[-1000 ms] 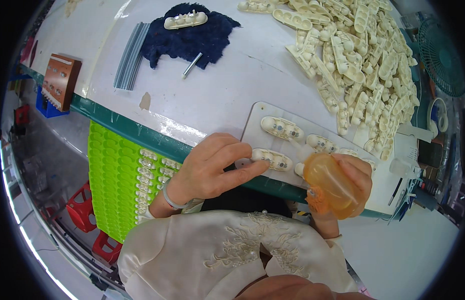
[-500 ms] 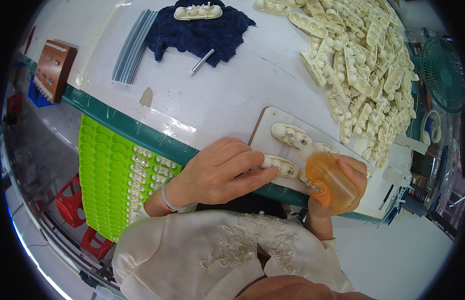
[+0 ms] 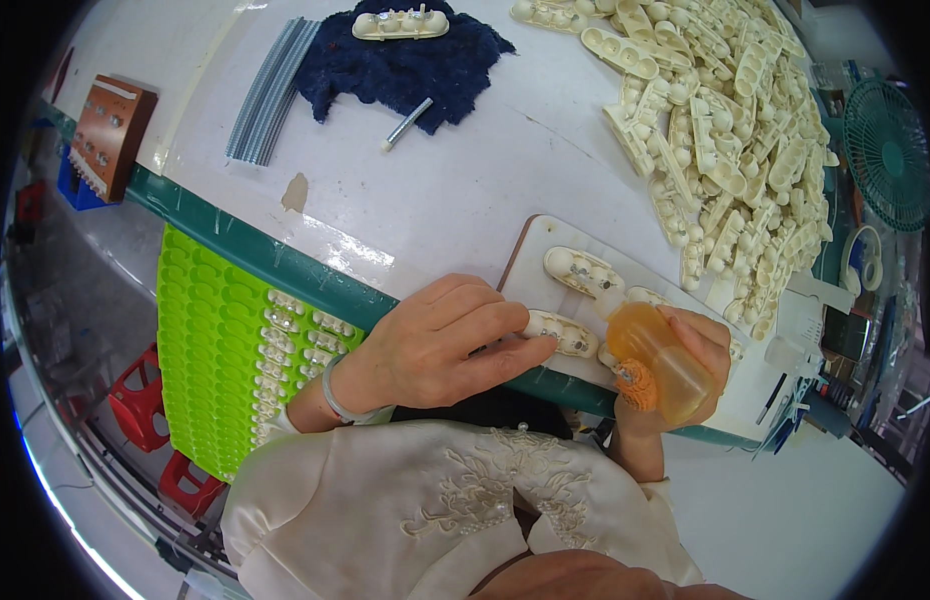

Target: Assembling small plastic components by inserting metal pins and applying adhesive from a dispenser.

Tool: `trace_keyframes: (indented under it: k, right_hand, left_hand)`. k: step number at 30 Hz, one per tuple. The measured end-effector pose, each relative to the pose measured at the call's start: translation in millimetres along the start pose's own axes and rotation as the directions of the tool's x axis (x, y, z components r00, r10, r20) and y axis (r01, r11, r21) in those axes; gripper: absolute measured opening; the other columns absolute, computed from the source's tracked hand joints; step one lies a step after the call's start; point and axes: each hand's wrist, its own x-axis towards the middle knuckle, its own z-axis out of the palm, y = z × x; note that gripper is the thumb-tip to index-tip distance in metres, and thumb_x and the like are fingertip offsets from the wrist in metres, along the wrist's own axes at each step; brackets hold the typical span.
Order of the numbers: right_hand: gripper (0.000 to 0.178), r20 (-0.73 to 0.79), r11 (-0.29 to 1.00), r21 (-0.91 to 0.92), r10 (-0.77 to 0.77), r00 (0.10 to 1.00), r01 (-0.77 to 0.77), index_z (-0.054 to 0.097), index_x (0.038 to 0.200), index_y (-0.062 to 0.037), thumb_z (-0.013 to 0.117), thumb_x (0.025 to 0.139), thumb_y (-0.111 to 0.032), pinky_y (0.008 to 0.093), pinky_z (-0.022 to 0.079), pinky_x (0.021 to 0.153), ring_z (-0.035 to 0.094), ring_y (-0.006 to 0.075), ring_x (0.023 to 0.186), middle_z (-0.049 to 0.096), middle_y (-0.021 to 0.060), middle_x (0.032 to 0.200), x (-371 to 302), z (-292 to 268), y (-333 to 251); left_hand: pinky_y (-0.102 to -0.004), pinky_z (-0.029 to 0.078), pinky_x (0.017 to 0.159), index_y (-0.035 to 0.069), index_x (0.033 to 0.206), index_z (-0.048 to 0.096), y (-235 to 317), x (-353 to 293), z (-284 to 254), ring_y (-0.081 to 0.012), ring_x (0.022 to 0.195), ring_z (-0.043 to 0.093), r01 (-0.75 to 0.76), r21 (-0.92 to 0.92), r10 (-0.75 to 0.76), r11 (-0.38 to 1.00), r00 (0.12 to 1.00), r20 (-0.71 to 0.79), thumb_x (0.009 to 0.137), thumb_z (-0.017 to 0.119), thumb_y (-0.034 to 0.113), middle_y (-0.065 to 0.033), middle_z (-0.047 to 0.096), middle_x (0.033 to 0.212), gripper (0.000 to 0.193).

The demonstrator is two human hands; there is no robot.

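Far left, a brown block dotted with metal; then the bright green tray, all rounded hollows, and ribbed blue-grey strips beside a fuzzy navy cloth. Here's the left hand, fingers bent at one end of a smooth, oblong cream part on the flat pale board; whether they pinch it, I can't tell. Next the translucent amber bottle, rough orange lump at its side, tilted over the board, wrapped firmly by the right hand. Beyond, a heap of scooped cream pieces.
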Motion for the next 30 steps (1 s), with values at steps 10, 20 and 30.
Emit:
trace_keyframes:
  k: [10, 20, 30]
  right_hand:
    - [0.043, 0.023, 1.000, -0.006, 0.018, 1.000, -0.018, 0.054, 0.100, 0.0040, 0.072, 0.080, -0.030, 0.0301, 0.052, 0.068, 0.059, 0.0248, 0.082, 0.060, 0.0183, 0.090, 1.1, -2.2, -1.6]
    - [0.039, -0.037, 0.999, -0.040, -0.005, 0.999, 0.003, 0.053, 0.102, 0.0051, 0.070, 0.082, -0.024, 0.0302, 0.053, 0.068, 0.059, 0.0240, 0.082, 0.058, 0.0199, 0.096, -8.0, -6.5, -2.6]
    - [0.040, 0.027, 0.997, -0.051, -0.058, 0.998, 0.059, 0.053, 0.101, 0.0057, 0.073, 0.080, -0.021, 0.0297, 0.052, 0.069, 0.059, 0.0242, 0.083, 0.059, 0.0208, 0.095, -4.5, -6.2, -0.8]
  left_hand:
    - [-0.0296, 0.049, 0.063, 0.009, 0.095, 0.072, -0.3, 0.4, 0.7, -0.0185, 0.072, 0.054, -0.004, 0.011, 0.004, 1.000, 1.000, -0.016, 0.053, 0.068, 0.009, -0.0031, 0.052, 0.084, 0.043]
    - [-0.0289, 0.048, 0.061, 0.009, 0.096, 0.072, 1.2, 2.5, -2.3, -0.0184, 0.070, 0.054, 0.007, 0.023, -0.007, 1.000, 1.000, -0.003, 0.052, 0.071, 0.005, -0.0026, 0.051, 0.082, 0.044]
    - [-0.0277, 0.046, 0.057, 0.009, 0.091, 0.073, -0.4, -3.5, 1.6, -0.0170, 0.065, 0.054, 0.011, 0.007, -0.011, 1.000, 0.999, -0.051, 0.055, 0.077, 0.002, -0.0021, 0.052, 0.078, 0.037]
